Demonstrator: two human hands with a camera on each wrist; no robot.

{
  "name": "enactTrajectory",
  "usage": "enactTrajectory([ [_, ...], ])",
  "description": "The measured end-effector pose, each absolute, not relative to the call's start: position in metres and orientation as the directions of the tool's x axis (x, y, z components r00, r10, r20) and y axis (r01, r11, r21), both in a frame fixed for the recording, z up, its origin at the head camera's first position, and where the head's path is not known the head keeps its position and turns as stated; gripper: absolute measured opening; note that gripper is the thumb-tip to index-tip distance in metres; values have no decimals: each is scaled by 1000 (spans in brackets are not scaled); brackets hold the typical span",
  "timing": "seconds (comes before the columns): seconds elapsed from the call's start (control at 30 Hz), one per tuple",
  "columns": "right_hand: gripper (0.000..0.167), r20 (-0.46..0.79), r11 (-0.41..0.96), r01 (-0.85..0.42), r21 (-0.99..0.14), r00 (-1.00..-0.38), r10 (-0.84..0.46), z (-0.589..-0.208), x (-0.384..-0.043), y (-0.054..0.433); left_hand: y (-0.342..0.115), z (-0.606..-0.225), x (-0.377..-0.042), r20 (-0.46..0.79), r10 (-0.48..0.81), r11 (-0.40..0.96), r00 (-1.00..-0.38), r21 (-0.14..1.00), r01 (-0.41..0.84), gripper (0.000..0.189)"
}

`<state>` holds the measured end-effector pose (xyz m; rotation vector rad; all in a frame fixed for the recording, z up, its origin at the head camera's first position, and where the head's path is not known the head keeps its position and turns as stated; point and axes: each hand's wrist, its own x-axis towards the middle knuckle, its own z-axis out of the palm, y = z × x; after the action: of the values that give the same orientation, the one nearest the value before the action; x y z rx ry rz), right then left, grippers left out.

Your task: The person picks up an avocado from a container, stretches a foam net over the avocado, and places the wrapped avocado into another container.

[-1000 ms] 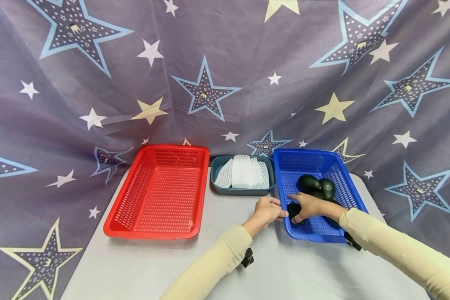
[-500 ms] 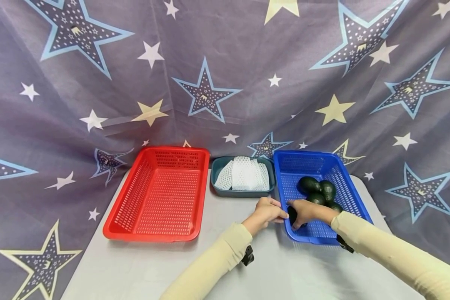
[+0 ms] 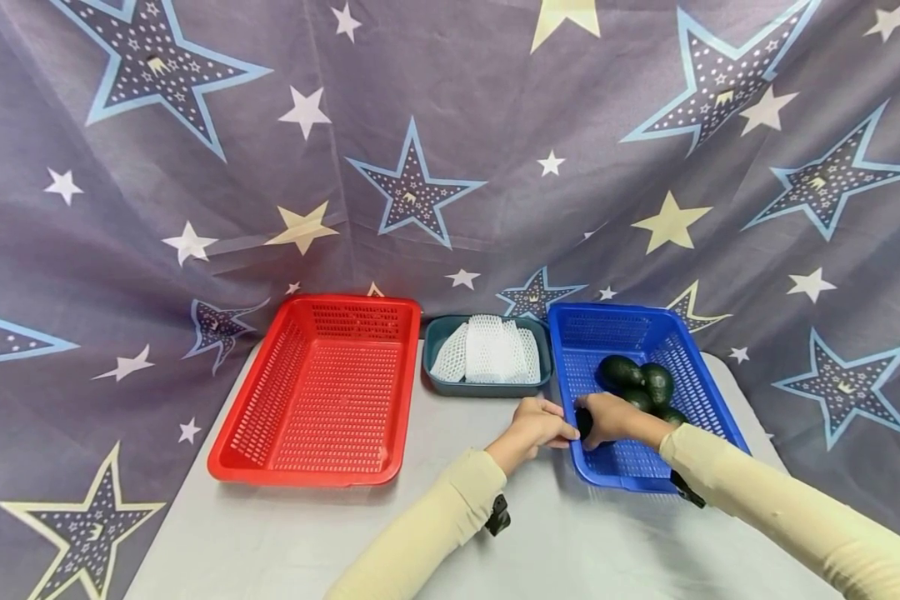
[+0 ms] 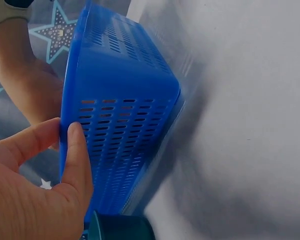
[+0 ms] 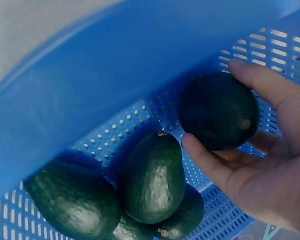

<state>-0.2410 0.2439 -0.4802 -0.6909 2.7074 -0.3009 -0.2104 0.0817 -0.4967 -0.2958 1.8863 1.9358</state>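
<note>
Inside the blue basket (image 3: 624, 482), near its left wall, my right hand (image 3: 612, 417) grips a dark green avocado (image 5: 217, 111). In the right wrist view the thumb and fingers wrap its sides. My left hand (image 3: 534, 423) pinches the left rim of that basket; the left wrist view shows the thumb and a finger (image 4: 76, 150) on either side of the rim. Several other avocados (image 3: 619, 371) lie grouped in the basket, right of and behind the right hand. The right forearm partly covers them in the head view.
A red basket (image 3: 337, 400) stands on the left of the white table (image 3: 555, 550). Between the baskets, a small teal bin (image 3: 487, 389) holds white foam net sleeves (image 3: 492, 350). Behind the table hangs a starry curtain (image 3: 450, 208).
The right hand has shifted slightly left with the avocado, closer to the basket's left wall, and its fingers have closed around it. The left hand stays on the rim.
</note>
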Motion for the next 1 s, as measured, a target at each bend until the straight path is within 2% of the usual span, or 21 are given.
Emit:
enactTrajectory([
  [0.23,56,-247,886,-363,-289,-866,-435,-482,-243,247,82,-496,-210,-436,144,7,-888,898,-440,30],
  [0.43,61,-243,885,-323,-336,-878,-413,-480,-244,257,84,-499,-209,-435,141,7,-889,899,-439,34],
  [0.6,64,-178,850,-300,-433,-896,-407,-474,-245,269,84,-503,-210,-421,145,-1,-895,905,-426,36],
  [0.77,65,-134,809,-200,-553,-937,-324,-465,-246,276,83,-507,-209,-397,160,-11,-904,915,-404,35],
  [1.0,65,-81,660,-102,-745,-967,-241,-444,-244,276,83,-508,-205,-372,152,-24,-916,925,-380,27],
])
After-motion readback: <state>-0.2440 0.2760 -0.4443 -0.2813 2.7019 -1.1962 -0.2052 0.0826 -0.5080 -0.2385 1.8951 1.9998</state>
